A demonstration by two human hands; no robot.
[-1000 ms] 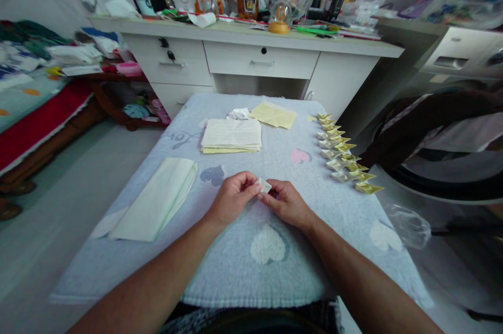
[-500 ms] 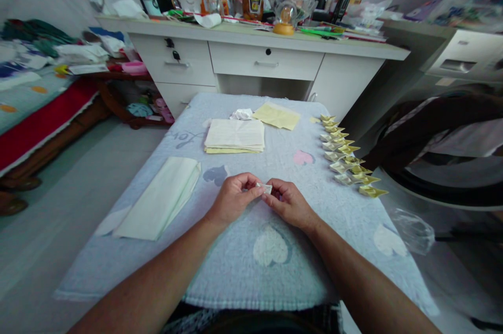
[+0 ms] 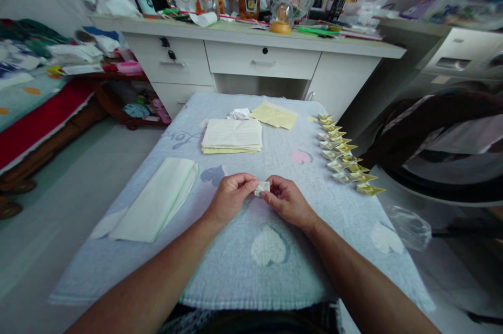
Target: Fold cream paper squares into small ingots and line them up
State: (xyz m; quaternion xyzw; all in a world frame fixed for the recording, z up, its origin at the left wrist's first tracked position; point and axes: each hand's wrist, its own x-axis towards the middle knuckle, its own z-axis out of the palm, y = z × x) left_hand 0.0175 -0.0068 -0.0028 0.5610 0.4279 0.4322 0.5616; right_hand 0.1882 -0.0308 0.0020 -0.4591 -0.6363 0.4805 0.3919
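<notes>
- The small folded paper piece was pinched between the fingertips of the left hand and the right hand, just above the towel-covered table, near its middle.
- Both grips were narrow, closed on the piece from either side.
- Compared with a second before, the piece had been turned flatter and drawn lower between the fingers; a fold seemed to be getting pressed, though the crease itself was too small to make out.
- A double row of finished gold paper ingots lay well apart to the right.
- A stack of yellow paper sheets, a loose yellow sheet and a folded pale cloth had been left untouched.
</notes>
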